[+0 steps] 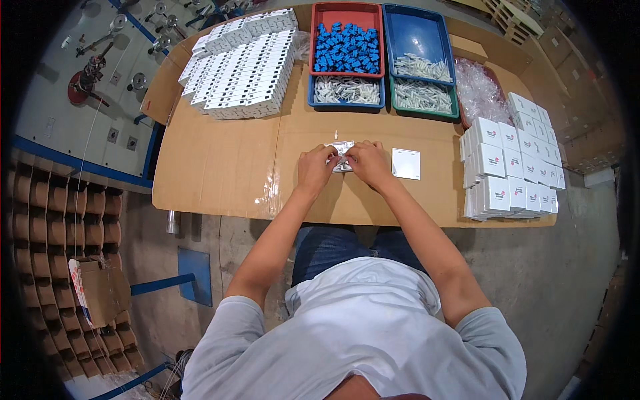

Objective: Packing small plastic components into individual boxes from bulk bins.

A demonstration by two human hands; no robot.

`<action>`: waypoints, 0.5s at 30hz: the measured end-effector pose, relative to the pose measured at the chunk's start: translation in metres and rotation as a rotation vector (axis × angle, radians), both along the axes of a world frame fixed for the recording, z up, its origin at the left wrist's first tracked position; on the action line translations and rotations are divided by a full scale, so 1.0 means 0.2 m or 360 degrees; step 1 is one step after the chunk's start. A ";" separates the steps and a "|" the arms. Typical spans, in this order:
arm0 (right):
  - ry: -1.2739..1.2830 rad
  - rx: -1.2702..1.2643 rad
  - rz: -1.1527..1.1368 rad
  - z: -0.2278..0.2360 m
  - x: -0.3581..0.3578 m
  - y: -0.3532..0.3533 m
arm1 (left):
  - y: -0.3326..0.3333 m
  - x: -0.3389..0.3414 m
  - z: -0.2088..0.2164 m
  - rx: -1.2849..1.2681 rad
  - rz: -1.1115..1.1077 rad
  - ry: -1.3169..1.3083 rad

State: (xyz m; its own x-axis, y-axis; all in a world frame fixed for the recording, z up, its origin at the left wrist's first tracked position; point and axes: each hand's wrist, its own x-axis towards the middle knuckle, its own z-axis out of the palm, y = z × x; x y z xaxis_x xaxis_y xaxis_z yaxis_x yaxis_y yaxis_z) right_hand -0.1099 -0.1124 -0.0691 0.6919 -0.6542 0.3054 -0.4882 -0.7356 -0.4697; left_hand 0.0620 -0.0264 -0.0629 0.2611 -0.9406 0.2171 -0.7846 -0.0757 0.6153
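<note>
A small white square housing (342, 146) lies on the cardboard-covered table in front of me, with parts inside it too small to tell. My left hand (316, 168) is at its left side and my right hand (371, 162) at its right. The fingertips of both hands are closed and meet over the middle of the housing. They pinch something small and greyish there that I cannot make out. Just right of my right hand, a flat white square plate (406, 164) lies on the cardboard. A tiny white piece (336, 135) lies beyond the housing.
Stacked white units (247, 73) stand at the far left. Behind my hands are a red tray (347, 73) of blue parts, blue trays (417, 33) and a green tray (427, 113) with pale small parts. Clear plastic bags (479, 90) and piled white square boxes (510, 163) fill the right.
</note>
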 end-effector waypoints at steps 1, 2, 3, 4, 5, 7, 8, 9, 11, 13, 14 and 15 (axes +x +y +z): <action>0.0039 0.0033 -0.0023 0.01 0.01 0.00 | 0.00 0.01 -0.01 -0.0038 -0.0062 -0.0069; 0.0078 0.0065 -0.0046 0.02 0.01 0.01 | 0.01 0.02 -0.01 -0.0038 -0.0061 -0.0071; 0.0077 0.0064 -0.0049 0.03 0.01 0.00 | 0.01 0.02 -0.01 -0.0061 -0.0119 -0.0155; 0.0104 0.0050 -0.0057 0.03 0.01 0.00 | 0.01 0.02 -0.01 -0.0084 -0.0175 -0.0239; 0.0131 0.0036 -0.0064 0.04 0.02 0.00 | 0.01 0.03 0.00 -0.0086 -0.0176 -0.0240; 0.0090 -0.0072 -0.0014 0.03 -0.01 -0.01 | 0.01 0.02 0.01 -0.0103 -0.0228 -0.0227; 0.0050 -0.0183 0.0043 0.02 -0.02 -0.01 | 0.01 0.02 0.02 -0.0099 -0.0234 -0.0227; 0.0050 -0.0182 0.0044 0.03 -0.02 -0.01 | 0.02 0.02 0.03 -0.0068 -0.0275 -0.0269; 0.0170 -0.0250 0.0199 0.05 -0.02 -0.02 | 0.01 0.02 0.05 -0.0035 -0.0317 -0.0313; 0.0300 -0.0222 0.0213 0.08 -0.01 -0.02 | 0.01 0.02 0.07 -0.0094 -0.0382 -0.0379; 0.0433 -0.0194 0.0226 0.08 -0.01 -0.02 | 0.01 0.02 0.07 -0.0092 -0.0385 -0.0383; 0.0428 -0.0194 0.0220 0.09 0.00 -0.02 | 0.02 0.02 0.07 -0.0137 -0.0424 -0.0351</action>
